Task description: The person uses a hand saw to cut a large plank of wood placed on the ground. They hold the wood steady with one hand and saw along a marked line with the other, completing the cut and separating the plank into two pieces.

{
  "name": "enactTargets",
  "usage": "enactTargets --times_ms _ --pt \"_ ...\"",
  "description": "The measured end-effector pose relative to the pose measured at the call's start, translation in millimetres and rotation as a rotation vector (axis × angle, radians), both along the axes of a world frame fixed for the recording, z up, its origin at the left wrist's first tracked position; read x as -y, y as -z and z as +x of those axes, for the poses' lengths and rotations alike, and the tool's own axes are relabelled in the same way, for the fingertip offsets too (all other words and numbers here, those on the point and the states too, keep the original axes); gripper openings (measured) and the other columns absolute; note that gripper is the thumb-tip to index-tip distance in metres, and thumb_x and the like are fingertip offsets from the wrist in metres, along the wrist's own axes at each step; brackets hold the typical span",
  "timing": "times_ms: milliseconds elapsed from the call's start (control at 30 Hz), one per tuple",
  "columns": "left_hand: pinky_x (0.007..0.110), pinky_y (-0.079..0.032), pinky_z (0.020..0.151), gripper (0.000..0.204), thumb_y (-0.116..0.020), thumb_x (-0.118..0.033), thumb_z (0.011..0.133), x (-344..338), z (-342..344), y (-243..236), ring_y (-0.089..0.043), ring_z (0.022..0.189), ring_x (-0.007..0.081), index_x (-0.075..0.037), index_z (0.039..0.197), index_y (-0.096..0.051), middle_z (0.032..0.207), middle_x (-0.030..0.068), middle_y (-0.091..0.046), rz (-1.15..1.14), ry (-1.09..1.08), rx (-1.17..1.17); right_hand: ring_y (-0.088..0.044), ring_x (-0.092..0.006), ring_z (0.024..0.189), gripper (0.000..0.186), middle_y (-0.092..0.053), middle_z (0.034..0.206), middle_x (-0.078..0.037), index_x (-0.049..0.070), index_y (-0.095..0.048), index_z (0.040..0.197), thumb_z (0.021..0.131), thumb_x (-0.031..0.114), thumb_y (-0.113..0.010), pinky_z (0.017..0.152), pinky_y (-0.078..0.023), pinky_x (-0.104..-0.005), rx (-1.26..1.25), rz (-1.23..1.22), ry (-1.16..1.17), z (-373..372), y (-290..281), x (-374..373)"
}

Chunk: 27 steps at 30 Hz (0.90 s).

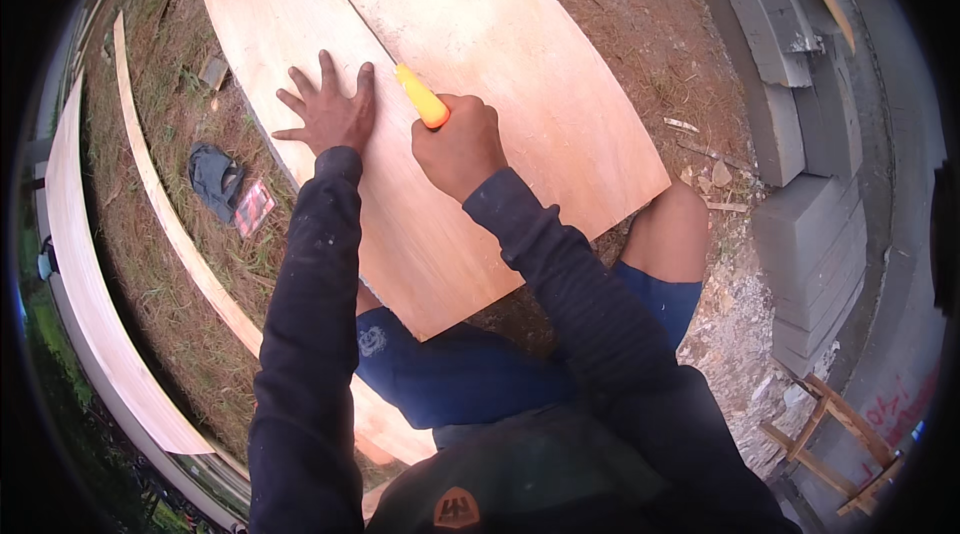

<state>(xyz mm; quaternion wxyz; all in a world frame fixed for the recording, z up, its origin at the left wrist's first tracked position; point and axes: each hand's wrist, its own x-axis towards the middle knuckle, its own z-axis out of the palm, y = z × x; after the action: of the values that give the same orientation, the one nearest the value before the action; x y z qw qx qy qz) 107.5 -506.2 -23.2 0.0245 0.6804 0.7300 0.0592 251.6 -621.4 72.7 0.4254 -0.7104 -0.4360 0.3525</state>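
A large pale plywood sheet stretches away in front of me, its near corner between my knees. My left hand lies flat on it, fingers spread, just left of a dark line running lengthwise up the board. Wrapped round a saw with a yellow and orange handle is my right hand, a little nearer to me than the left. The handle points forward along the dark line. Blade and cut line run together there, so I cannot tell where the blade ends.
Grey blocks are stacked along the right, beside a small wooden frame. On the grass at left lie a dark cloth-like item, a red-patterned packet, a narrow wood strip and another long board.
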Motion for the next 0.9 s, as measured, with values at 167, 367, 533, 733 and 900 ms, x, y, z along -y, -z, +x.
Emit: enactTargets --times_ms 167,367,533,733,900 --pt "0.086 -0.003 0.102 0.083 -0.042 -0.077 0.09 -2.1 -7.4 -0.6 -0.004 0.151 0.0512 -0.028 0.157 -0.033 0.165 0.0203 -0.016 0.013 -0.02 -0.023 -0.066 -0.0143 0.059 0.025 -0.065 0.066 -0.012 -0.009 -0.07 0.107 0.084 -0.006 -0.062 0.057 -0.05 -0.0267 -0.058 -0.097 0.018 26.4 -85.6 218.5" --pt "0.085 -0.004 0.103 0.084 -0.043 -0.077 0.089 1.6 3.4 -2.9 -0.006 0.151 0.0505 -0.028 0.157 -0.034 0.165 0.0204 -0.017 0.012 0.0 -0.024 -0.061 -0.0261 0.054 0.016 -0.063 0.066 -0.023 -0.01 -0.067 0.088 0.082 0.005 -0.061 0.056 -0.047 -0.0356 -0.039 -0.083 -0.081 24.7 -28.7 49.5" --pt "0.085 -0.003 0.104 0.083 -0.044 -0.076 0.09 -0.3 -8.5 -2.4 -0.007 0.151 0.0488 -0.028 0.157 -0.033 0.166 0.0198 -0.016 0.002 -0.013 0.013 -0.066 -0.0407 0.063 0.02 -0.064 0.07 -0.028 -0.01 -0.063 0.081 0.082 0.01 -0.065 0.061 -0.051 -0.0434 -0.068 -0.044 0.003 7.1 -3.2 16.1" --pt "0.085 -0.003 0.104 0.085 -0.041 -0.078 0.089 -2.5 2.0 -12.1 -0.004 0.151 0.0501 -0.028 0.158 -0.031 0.165 0.0217 -0.015 -0.026 -0.01 -0.011 -0.068 -0.0156 0.061 0.029 -0.066 0.07 -0.014 -0.009 -0.069 0.111 0.084 -0.008 -0.06 0.058 -0.051 -0.0277 -0.04 -0.095 0.066 29.4 -96.0 246.9" --pt "0.085 -0.004 0.104 0.086 -0.042 -0.078 0.089 0.1 6.0 -1.8 -0.005 0.151 0.0498 -0.028 0.158 -0.03 0.165 0.0205 -0.014 -0.035 0.007 -0.017 -0.059 -0.0347 0.052 0.016 -0.058 0.062 -0.025 -0.01 -0.065 0.084 0.082 0.006 -0.065 0.057 -0.047 -0.0388 -0.03 -0.048 -0.047 19.7 -30.1 60.4"
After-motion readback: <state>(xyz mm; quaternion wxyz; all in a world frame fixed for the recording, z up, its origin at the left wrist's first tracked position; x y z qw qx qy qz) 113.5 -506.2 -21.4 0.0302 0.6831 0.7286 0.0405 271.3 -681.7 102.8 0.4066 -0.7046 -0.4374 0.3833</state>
